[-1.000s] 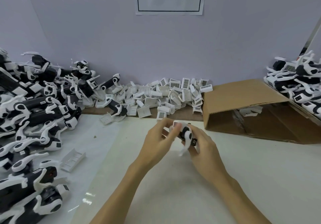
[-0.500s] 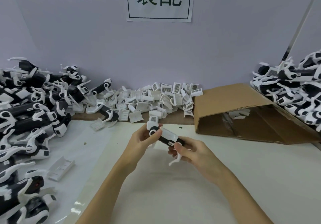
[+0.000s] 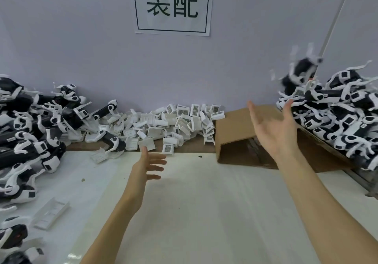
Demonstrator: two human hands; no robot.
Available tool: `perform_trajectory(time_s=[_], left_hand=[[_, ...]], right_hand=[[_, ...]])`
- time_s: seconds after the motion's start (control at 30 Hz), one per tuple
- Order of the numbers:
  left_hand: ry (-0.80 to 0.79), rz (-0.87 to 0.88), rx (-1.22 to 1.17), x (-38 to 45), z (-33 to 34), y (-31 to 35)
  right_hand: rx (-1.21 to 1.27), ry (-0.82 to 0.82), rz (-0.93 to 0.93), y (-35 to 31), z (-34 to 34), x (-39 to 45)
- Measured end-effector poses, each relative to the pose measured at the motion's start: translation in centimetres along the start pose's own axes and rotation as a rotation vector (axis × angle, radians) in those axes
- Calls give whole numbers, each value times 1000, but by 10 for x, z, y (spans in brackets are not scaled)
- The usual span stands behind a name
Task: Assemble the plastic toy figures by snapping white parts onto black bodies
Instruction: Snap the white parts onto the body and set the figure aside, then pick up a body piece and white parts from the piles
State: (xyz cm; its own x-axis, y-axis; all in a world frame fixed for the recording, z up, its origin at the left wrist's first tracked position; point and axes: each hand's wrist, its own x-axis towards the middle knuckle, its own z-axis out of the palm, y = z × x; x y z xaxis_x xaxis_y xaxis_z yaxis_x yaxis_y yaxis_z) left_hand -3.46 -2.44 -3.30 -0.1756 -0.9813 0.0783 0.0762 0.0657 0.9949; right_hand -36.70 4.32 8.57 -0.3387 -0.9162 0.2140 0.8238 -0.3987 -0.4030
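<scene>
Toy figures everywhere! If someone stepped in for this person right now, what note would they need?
Left hand: open, empty, above the table.
Right hand: open, raised, empty.
One blurred figure is in mid-air above the right pile, so it looks just tossed there.
Loose white parts lie along the wall; the left pile holds more black-and-white figures.
Next, probably: pick up a body and a white part.

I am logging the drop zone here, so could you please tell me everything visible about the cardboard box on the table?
The cardboard box is plain brown corrugated board, lying on its side with the open mouth facing the person and its inside in shadow. It sits at the back of the white table, right of the loose white parts. The right pile of figures overlaps its right edge. The open right hand is raised in front of it.
</scene>
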Motion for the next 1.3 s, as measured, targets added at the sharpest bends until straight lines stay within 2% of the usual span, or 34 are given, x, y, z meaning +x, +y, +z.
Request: perform_trajectory(time_s=[0.13,0.23,0.33,0.43,0.53,0.6,0.67,0.8,0.87,1.0,1.13,1.3], left_hand=[[-5,10,104,0,6,-5],[14,80,278,-3,7,-11],[90,215,594,-3,6,-18],[201,257,767,4,-3,-26],[410,207,1004,28,-26,-25],[482,148,1105,51,-44,-13],[433,71,1255,74,-66,-4],[191,-35,1528,111,-104,4],[170,-13,1530,121,-110,4],[270,168,1364,128,-101,2],[374,426,1074,110,-69,14],[333,730,793,51,-7,17]], right_hand=[[-270,150,178,44,-24,-11],[-279,177,345,90,-41,-32],[-264,208,448,130,-47,-49],[-303,187,524,154,-51,-56],[-307,136,581,163,-56,-57],[-299,118,606,164,-58,-57],[-307,117,621,167,-58,-55],[-368,98,644,173,-57,-56],[-389,80,652,173,-56,-57],[-392,87,650,171,-55,-55],[-386,114,617,167,-54,-54],[-368,146,589,163,-55,-53]])
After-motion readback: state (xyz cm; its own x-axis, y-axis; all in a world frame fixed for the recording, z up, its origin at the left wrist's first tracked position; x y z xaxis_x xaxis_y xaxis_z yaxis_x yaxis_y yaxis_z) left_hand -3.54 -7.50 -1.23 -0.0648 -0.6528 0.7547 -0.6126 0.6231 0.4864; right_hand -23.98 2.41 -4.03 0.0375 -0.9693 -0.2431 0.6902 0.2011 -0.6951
